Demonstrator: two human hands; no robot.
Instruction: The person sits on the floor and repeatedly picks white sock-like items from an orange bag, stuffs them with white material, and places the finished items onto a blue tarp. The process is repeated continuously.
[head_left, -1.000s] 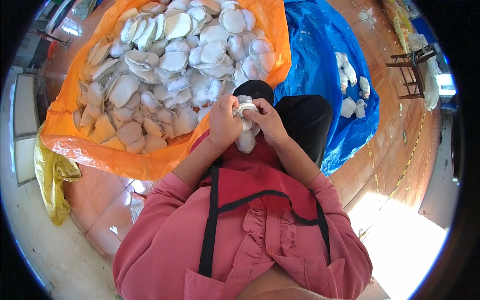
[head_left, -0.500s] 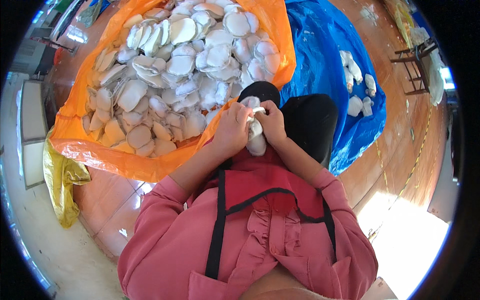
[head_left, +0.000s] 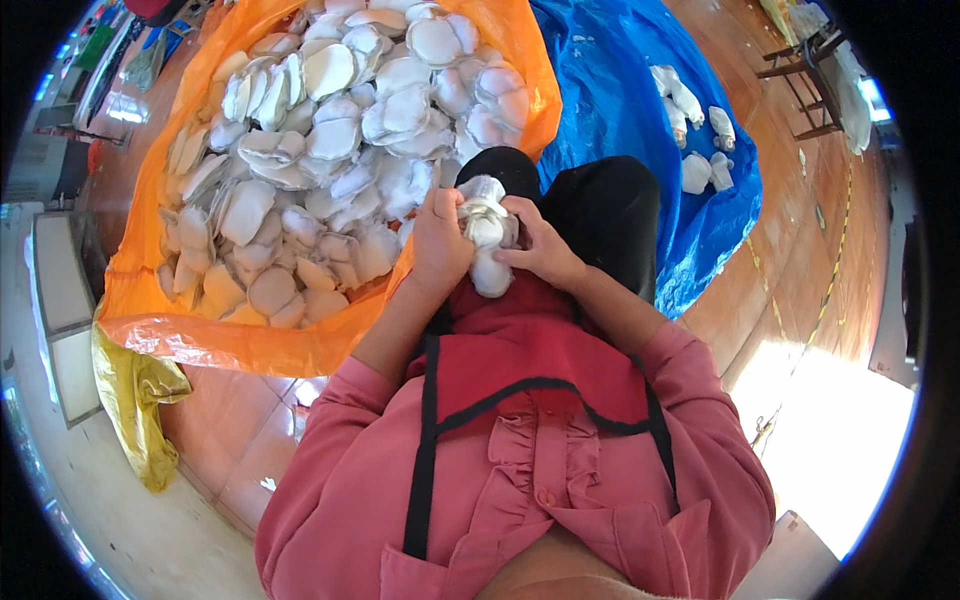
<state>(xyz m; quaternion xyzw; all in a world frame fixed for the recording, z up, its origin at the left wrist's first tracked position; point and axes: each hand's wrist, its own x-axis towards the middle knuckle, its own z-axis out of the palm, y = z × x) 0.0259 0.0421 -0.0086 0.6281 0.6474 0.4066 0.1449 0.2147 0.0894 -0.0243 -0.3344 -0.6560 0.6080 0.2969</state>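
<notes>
You hold the white cloth bundle (head_left: pixel 487 232) over your lap, left hand (head_left: pixel 438 240) gripping its left side and right hand (head_left: pixel 545 245) its right, probably to keep it steady. It looks soft, with gathered folds in the middle and a plump, rounded lower end. The orange plastic sheet (head_left: pixel 230 345) lies near, perhaps for easy reach.

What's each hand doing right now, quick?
Left hand: closed, holding the white piece at its left side.
Right hand: curled around its right side, holding it too.
</notes>
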